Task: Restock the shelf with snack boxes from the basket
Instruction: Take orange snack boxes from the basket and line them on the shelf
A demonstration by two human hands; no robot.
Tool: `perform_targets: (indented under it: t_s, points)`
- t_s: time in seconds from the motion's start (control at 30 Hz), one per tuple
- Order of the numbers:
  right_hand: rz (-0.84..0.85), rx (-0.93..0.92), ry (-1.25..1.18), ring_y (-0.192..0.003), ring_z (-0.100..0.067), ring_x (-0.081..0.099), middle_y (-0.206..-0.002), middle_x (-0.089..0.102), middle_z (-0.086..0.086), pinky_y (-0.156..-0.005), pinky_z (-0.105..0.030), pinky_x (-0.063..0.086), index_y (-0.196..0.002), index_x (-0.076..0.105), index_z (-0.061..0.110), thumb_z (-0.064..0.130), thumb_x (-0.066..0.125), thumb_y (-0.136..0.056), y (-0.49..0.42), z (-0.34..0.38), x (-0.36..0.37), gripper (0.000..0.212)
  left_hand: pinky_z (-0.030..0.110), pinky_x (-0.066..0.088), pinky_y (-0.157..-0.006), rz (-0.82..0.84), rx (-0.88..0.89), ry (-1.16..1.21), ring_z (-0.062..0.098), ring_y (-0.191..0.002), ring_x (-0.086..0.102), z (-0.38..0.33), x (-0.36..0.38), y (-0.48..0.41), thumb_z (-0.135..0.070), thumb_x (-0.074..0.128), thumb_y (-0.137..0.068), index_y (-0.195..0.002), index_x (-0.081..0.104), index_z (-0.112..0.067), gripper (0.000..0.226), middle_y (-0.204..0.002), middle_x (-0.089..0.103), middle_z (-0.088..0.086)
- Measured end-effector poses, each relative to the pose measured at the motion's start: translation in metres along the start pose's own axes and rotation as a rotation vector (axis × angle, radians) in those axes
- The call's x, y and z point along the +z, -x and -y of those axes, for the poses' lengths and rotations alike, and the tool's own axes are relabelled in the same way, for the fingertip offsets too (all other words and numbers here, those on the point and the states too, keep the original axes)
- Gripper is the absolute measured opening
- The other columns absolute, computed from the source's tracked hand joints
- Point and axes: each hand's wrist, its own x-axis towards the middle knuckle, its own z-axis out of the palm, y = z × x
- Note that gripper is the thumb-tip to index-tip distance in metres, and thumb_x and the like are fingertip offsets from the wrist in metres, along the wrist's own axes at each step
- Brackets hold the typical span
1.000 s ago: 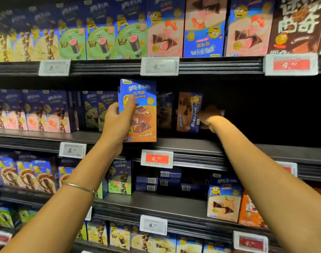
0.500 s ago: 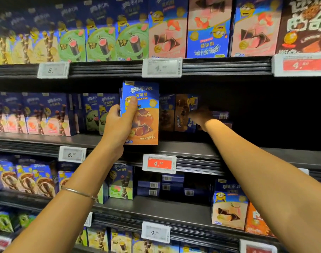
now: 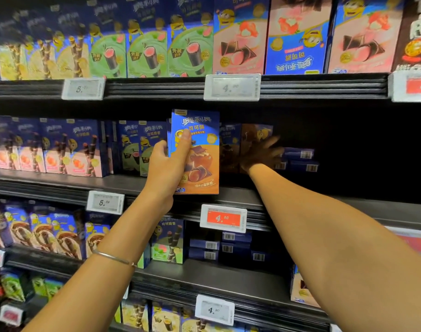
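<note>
My left hand [image 3: 164,168] grips a blue and orange snack box [image 3: 200,161] upright at the front edge of the middle shelf [image 3: 312,202]. A second box edge shows just behind it. My right hand [image 3: 259,154] reaches deep into the dark shelf. Its fingers are spread against a brown and blue box [image 3: 252,135] standing at the back. That hand is dim and blurred. The basket is out of view.
Flat blue boxes with barcodes [image 3: 300,159] lie right of my right hand, with dark open shelf space beyond them. Rows of snack boxes [image 3: 80,149] fill the shelf's left part. An orange price tag [image 3: 223,218] hangs on the shelf rail.
My right hand has shifted slightly left at the back of the shelf and its fingers now spread out. My left hand keeps the box in about the same place.
</note>
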Motion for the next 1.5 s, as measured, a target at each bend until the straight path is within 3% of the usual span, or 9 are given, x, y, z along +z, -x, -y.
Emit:
perform_targets:
  t_s: [0.43,0.63,0.77,0.9,1.03,1.17,1.3,1.4,1.5]
  points:
    - [0.139,-0.039,0.041,-0.151,-0.045,0.009,-0.167,-0.003,-0.019,-0.118,-0.056,0.024,-0.161,-0.004,0.016,0.046,0.081,-0.079,-0.013,-0.010,-0.007,0.122,0.043,0.067,-0.081,0.025,0.005,0.006,0.024,-0.096,0.081,-0.005,-0.003,0.005,-0.059,0.064,-0.097,-0.128,0.060,-0.013,0.056,-0.109,0.081,0.004]
    - [-0.136,0.093,-0.224,-0.147,-0.038,0.023,-0.160,0.021,-0.019,-0.118,-0.050,0.023,-0.159,0.010,0.011,0.039,0.070,-0.086,0.009,0.014,-0.031,0.098,0.048,0.066,-0.087,0.027,0.010,0.019,0.027,-0.099,0.080,-0.005,0.004,0.010,-0.063,0.066,-0.095,-0.129,0.062,-0.012,0.062,-0.111,0.081,0.005]
    - [0.176,-0.047,-0.633,-0.122,-0.035,0.058,-0.125,0.062,-0.009,-0.105,-0.049,0.048,-0.126,0.059,0.021,0.054,0.064,-0.089,0.048,0.019,-0.068,0.050,0.042,0.067,-0.076,0.032,-0.013,0.062,0.026,-0.098,0.080,-0.005,0.012,0.014,-0.066,0.068,-0.093,-0.134,0.059,-0.015,0.066,-0.110,0.081,0.004]
    - [0.598,-0.229,-0.779,-0.112,-0.017,0.069,-0.122,0.071,0.001,-0.095,-0.041,0.055,-0.129,0.059,0.018,0.064,0.068,-0.079,0.111,-0.004,-0.097,0.069,0.036,0.067,-0.072,0.015,-0.008,0.097,0.024,-0.097,0.080,-0.005,0.024,0.018,-0.063,0.068,-0.094,-0.131,0.057,-0.016,0.061,-0.113,0.080,0.005]
    - [0.539,-0.363,-0.652,-0.101,-0.013,0.072,-0.116,0.072,0.002,-0.087,-0.031,0.059,-0.127,0.056,0.019,0.035,0.084,-0.080,0.125,-0.021,-0.102,0.057,0.032,0.064,-0.071,0.044,0.019,0.124,0.020,-0.095,0.081,-0.005,0.040,0.020,-0.059,0.067,-0.097,-0.135,0.057,-0.010,0.063,-0.117,0.079,0.009]
    - [0.573,-0.309,-0.705,-0.087,-0.009,0.075,-0.105,0.076,-0.001,-0.062,-0.017,0.056,-0.120,0.061,0.015,0.026,0.085,-0.080,0.107,-0.032,-0.118,0.048,0.049,0.065,-0.086,0.130,-0.016,0.159,0.029,-0.104,0.078,-0.010,0.049,0.022,-0.071,0.049,-0.100,-0.144,0.052,-0.007,0.078,-0.122,0.076,0.014]
    - [0.503,-0.272,-0.676,-0.081,-0.006,0.075,-0.096,0.079,0.001,-0.059,-0.014,0.053,-0.107,0.067,0.018,0.021,0.086,-0.078,0.075,-0.055,-0.138,0.034,0.025,0.058,-0.053,-0.011,0.064,-0.009,0.008,-0.074,0.074,-0.002,0.054,0.016,-0.037,0.056,-0.109,-0.130,0.051,-0.011,0.033,-0.109,0.070,0.006]
    - [0.488,-0.179,-0.663,-0.088,-0.015,0.076,-0.097,0.078,0.000,-0.081,-0.035,0.061,-0.107,0.068,0.018,0.015,0.084,-0.079,0.043,-0.078,-0.147,0.032,0.019,0.055,-0.051,-0.028,0.087,-0.038,0.000,-0.066,0.074,0.004,0.052,0.009,-0.022,0.058,-0.109,-0.116,0.054,-0.014,0.011,-0.104,0.070,0.003]
    - [0.355,-0.127,-0.533,-0.069,-0.013,0.073,-0.091,0.075,-0.008,-0.066,-0.029,0.062,-0.089,0.071,0.013,0.007,0.083,-0.079,0.008,-0.095,-0.146,0.017,0.023,0.060,-0.057,-0.037,0.075,-0.034,0.007,-0.075,0.075,0.004,0.050,0.006,-0.023,0.058,-0.110,-0.118,0.053,-0.013,0.013,-0.104,0.071,0.002]
